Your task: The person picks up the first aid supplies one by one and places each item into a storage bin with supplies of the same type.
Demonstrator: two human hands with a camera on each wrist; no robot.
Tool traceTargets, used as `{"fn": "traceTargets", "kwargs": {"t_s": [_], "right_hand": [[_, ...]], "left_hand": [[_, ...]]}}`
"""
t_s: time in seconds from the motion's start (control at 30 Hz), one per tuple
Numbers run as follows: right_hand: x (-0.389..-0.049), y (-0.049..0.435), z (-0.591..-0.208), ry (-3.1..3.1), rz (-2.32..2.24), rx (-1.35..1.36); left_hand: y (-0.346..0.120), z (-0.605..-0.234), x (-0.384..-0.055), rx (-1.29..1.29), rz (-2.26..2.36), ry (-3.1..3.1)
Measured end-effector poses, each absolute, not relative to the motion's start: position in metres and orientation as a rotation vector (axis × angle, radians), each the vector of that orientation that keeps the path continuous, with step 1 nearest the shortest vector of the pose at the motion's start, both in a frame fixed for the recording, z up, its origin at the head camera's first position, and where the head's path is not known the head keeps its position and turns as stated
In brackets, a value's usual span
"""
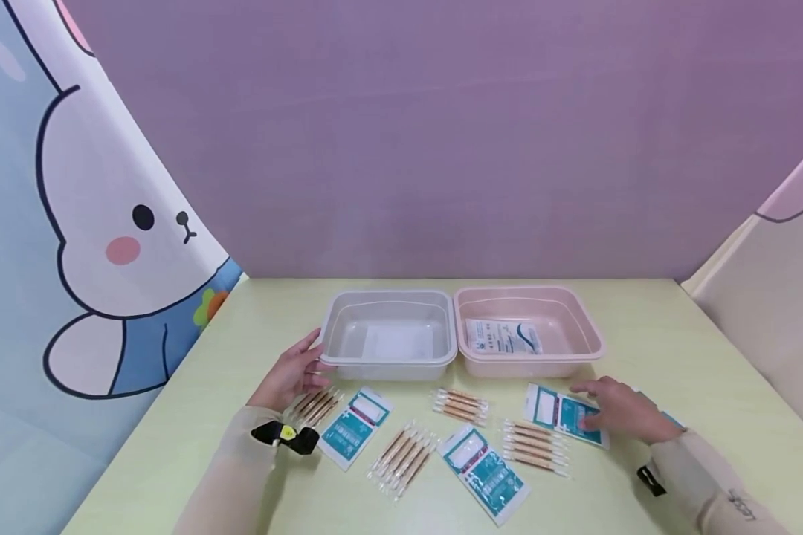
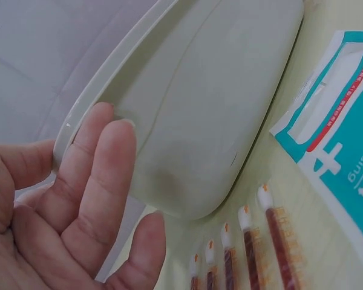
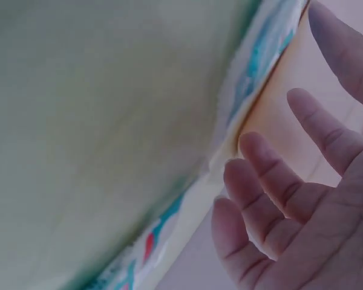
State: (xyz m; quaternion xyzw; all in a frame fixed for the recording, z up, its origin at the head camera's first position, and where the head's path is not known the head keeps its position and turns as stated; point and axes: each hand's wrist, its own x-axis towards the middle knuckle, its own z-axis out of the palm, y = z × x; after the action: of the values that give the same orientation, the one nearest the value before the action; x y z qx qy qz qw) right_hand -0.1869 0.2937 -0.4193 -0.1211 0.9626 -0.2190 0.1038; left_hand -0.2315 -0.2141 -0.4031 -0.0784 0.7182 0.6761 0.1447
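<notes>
My left hand (image 1: 296, 375) is at the left side of a whitish plastic basin (image 1: 378, 371), its thumb and fingers pinching the rim. In the left wrist view, the fingers (image 2: 109, 175) lie against the basin's outer wall. My right hand (image 1: 625, 410) hovers at or touches a teal and white dressing packet (image 1: 550, 409), fingers spread and slightly bent; contact is unclear. Another teal packet (image 1: 671, 418) is mostly hidden behind this hand. In the right wrist view, the palm (image 3: 333, 241) shows nothing held. Beside the left hand lies a swab pack (image 1: 316, 406).
A pink basin (image 1: 529, 365) adjoins the whitish one and holds a white packet (image 1: 502, 336) with blue print. In front lie dressing packets (image 1: 356, 427) (image 1: 485, 473) and clear-wrapped swab packs (image 1: 403, 458) (image 1: 462, 406) (image 1: 535, 446). A purple wall (image 1: 442, 148) stands behind the table.
</notes>
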Motion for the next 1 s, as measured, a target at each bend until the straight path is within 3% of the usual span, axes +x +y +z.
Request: {"fn": "traceTargets", "kwargs": {"t_s": [0.5,1.0], "right_hand": [[-0.192,0.285,-0.4214,2.772,-0.598,-0.348],[-0.1937,0.2875,-0.4152,2.634,-0.859,-0.39]], "left_hand": [[-0.2144,-0.4041,-0.2303,-0.238,1.987,2.026],[-0.2149,-0.403,-0.2322,-0.234,1.967,2.028]]}}
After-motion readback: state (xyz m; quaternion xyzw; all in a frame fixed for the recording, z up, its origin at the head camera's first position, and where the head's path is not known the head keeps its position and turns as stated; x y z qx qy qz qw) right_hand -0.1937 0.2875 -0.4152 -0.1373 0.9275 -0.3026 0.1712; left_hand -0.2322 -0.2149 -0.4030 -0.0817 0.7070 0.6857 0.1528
